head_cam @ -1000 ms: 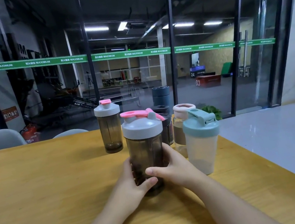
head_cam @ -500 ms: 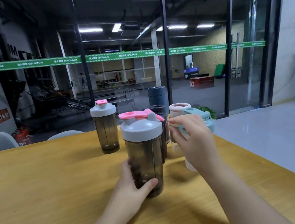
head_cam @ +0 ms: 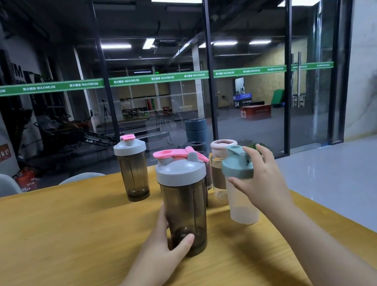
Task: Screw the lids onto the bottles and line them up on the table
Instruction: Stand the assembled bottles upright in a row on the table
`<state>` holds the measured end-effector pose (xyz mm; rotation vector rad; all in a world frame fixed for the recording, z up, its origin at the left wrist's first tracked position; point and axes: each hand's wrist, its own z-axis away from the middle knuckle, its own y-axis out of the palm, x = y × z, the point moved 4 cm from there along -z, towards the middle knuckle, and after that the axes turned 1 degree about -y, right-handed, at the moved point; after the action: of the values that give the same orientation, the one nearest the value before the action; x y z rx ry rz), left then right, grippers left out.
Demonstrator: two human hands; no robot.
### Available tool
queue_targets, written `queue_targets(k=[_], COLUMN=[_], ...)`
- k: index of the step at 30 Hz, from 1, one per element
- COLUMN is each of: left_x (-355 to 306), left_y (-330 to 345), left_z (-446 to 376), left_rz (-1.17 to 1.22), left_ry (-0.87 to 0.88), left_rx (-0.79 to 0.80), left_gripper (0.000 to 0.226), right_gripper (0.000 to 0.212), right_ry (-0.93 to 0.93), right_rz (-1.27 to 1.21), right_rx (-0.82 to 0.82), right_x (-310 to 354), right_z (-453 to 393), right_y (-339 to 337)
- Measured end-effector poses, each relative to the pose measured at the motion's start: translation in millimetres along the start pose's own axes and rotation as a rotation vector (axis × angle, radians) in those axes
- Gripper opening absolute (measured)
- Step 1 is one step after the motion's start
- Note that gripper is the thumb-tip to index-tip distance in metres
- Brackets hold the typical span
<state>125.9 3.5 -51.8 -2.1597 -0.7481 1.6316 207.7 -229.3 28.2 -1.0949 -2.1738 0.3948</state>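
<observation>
Our left hand (head_cam: 161,244) holds the capped smoky shaker (head_cam: 184,206) on the worktop (head_cam: 63,253); our right hand (head_cam: 260,180) closes on the frosted bottle's teal lid (head_cam: 235,166). One capped shaker (head_cam: 133,167) stands behind; the pink-rimmed bottle (head_cam: 219,167) perhaps lacks its lid, and lining up remains.

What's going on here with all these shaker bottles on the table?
A person is capping and arranging bottles on a wooden table. The left hand grips the smoky dark bottle with a grey and pink lid; the right hand is around the teal lid of the frosted white bottle. Another lidded dark bottle stands behind.
</observation>
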Motion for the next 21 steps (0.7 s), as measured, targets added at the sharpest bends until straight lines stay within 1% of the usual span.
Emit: queue_targets(k=[3, 6, 9, 12, 16, 21], left_x=[-0.7, -5.8, -20.3, -34.6, -55.2, -77.4], left_y=[-2.5, -8.6, -14.0, -16.9, -15.7, -8.9], left_z=[3.8, 7.9, 15.7, 24.9, 37.9, 50.4], left_rz=[-0.015, -0.016, -0.063, -0.098, -0.102, -0.085], left_ry=[-0.002, 0.014, 0.058, 0.132, 0.194, 0.224], left_rx=[-0.038, -0.136, -0.229, -0.284, -0.286, -0.201], left_gripper=[0.083, 0.085, 0.082, 0.083, 0.090, 0.107], right_gripper=[0.074, 0.073, 0.071, 0.070, 0.070, 0.068], right_ry=[-0.020, -0.047, -0.093, -0.157, -0.232, -0.327], right_rz=[-0.064, -0.085, -0.128, -0.178, -0.208, -0.265], right_rx=[-0.009, -0.068, -0.148, -0.205, -0.249, -0.255], right_x=[1.3, 7.1, 16.3, 27.6, 40.5, 59.6], right_z=[-0.4, 6.0, 18.7, 32.8, 49.5, 66.4], right_y=[-2.0, -11.8, -27.8, -44.0, -60.8, -76.0])
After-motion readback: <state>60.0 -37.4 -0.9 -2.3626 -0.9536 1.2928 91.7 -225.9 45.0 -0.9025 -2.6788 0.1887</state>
